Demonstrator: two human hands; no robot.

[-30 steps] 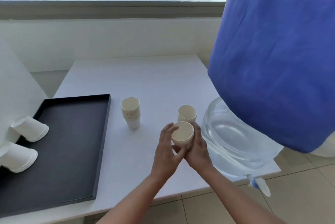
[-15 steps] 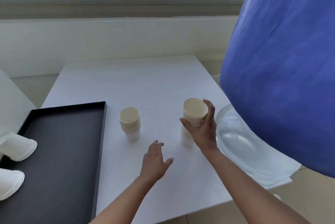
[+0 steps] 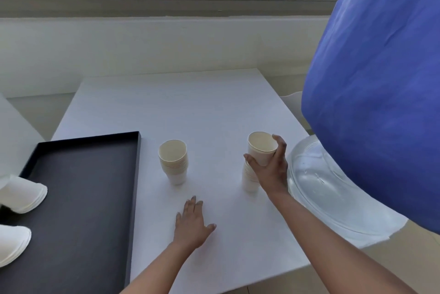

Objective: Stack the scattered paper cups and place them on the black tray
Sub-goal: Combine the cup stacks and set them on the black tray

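Two upright stacks of paper cups are set on the white table (image 3: 190,103), well apart: the left stack (image 3: 173,162) near the black tray (image 3: 138,174), the right stack (image 3: 248,180) just beside the clear water bottle (image 3: 321,189) under its blue cover (image 3: 381,79). A single paper cup (image 3: 260,148) is gripped by the right hand (image 3: 271,172), thumb curled round one side and fingers round the other. The cup is held mouth up, slightly tilted, directly over the right stack. Whether its base has entered the top cup cannot be told, since the hand hides the joint. The left hand (image 3: 192,220) is laid on the table in front of the stacks, fingers straight, nothing held. At the tray's left edge a farther bundle of cups (image 3: 23,195) and a nearer bundle of cups (image 3: 12,243) lie on their sides. Nesting is judged to be the step in hand, with both upright stacks not yet on the tray. Trouble could be caused by the tilt: if the cup is pressed down off-axis, a rim may be caught and the light, unbraced stack tipped toward the bottle. The thin wall could also be dented by too firm a squeeze, so that later cups would seat badly.
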